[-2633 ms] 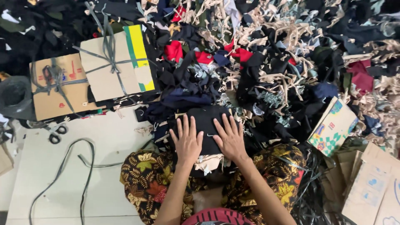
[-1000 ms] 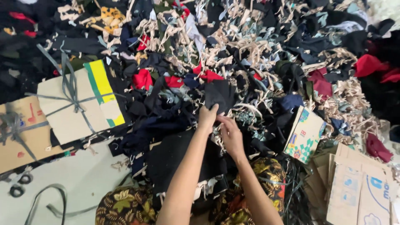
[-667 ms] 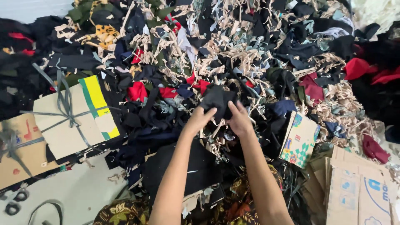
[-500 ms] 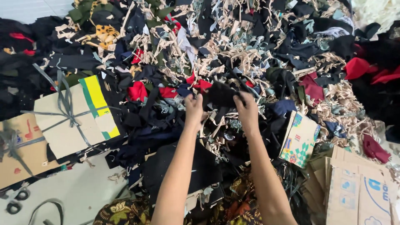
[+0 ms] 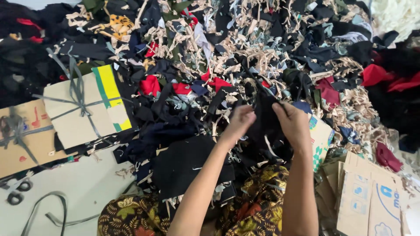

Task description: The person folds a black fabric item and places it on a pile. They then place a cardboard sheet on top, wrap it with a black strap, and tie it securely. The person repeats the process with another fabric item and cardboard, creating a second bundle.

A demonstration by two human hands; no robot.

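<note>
Both my hands grip one black cloth scrap [image 5: 265, 119] lifted over a big heap of mixed fabric offcuts [image 5: 245, 52]. My left hand [image 5: 239, 124] pinches its left edge and my right hand [image 5: 292, 124] holds its right edge, with the scrap hanging between them. Below my arms lies a flat stack of black cloth pieces [image 5: 186, 164] on my lap, which is covered in brown leaf-print fabric [image 5: 131, 216].
A cardboard bundle tied with grey strap [image 5: 81, 111] and a second brown one [image 5: 22, 140] lie at the left. Scissors [image 5: 15, 192] and a loose strap [image 5: 48, 214] rest on the pale floor. Flattened cardboard boxes [image 5: 372, 196] sit at the right.
My hands left the flat black stack on my lap, reached into the heap, took hold of a black scrap and drew it back toward me. The camera view also shifted.
</note>
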